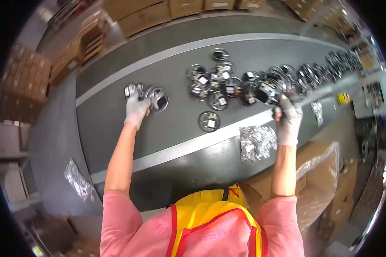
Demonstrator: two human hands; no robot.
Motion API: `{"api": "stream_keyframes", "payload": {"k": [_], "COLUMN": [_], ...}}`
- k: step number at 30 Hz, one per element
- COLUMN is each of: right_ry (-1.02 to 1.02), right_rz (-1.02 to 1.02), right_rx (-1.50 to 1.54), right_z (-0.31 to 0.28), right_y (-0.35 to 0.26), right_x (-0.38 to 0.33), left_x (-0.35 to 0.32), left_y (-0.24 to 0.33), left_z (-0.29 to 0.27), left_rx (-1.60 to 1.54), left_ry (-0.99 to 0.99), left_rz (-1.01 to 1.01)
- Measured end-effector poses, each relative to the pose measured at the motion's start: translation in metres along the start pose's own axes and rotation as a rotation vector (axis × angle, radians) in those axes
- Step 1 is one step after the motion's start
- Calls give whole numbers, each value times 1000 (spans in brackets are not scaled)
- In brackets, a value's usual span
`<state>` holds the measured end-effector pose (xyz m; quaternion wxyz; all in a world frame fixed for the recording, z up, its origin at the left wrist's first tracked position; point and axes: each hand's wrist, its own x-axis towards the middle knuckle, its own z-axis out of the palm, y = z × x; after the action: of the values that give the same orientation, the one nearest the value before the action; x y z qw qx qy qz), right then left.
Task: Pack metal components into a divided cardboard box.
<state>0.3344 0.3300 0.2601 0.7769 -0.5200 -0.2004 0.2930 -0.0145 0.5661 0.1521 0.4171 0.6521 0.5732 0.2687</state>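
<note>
grey conveyor belt [176, 128] as landmark: near rail [218, 136] bounds it; open room on its left half, between the hands. coiled cable units [218, 101] crowd its middle and right. right hand [290, 115], at belt's near edge: fingers curled, apparently gripping a black coiled unit [266, 91]. left hand [137, 112], over belt's left: fingers part-curled at a coiled bundle [134, 90]; grip cannot be told. judged step: handling units two-handed; next move calls for clearing neighbouring coils.

LH [137, 110] gloved | RH [291, 115] gloved, fingers [283, 100] curled | arms [121, 165] fwd, apart
</note>
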Motion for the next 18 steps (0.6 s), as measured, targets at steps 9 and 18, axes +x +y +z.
{"api": "stream_keyframes", "payload": {"k": [9,18], "right_ry": [625,988], "right_rz": [-392,-122], "right_rx": [-244,-174], "right_z": [-207,-463], "right_y": [-111,-27], "right_x": [-105,-195], "left_x": [-153,-353], "left_y": [157,326], "left_z": [120,338], "left_rx": [-327,32], "left_ry": [-713,-1396], "left_rz": [32,871]}}
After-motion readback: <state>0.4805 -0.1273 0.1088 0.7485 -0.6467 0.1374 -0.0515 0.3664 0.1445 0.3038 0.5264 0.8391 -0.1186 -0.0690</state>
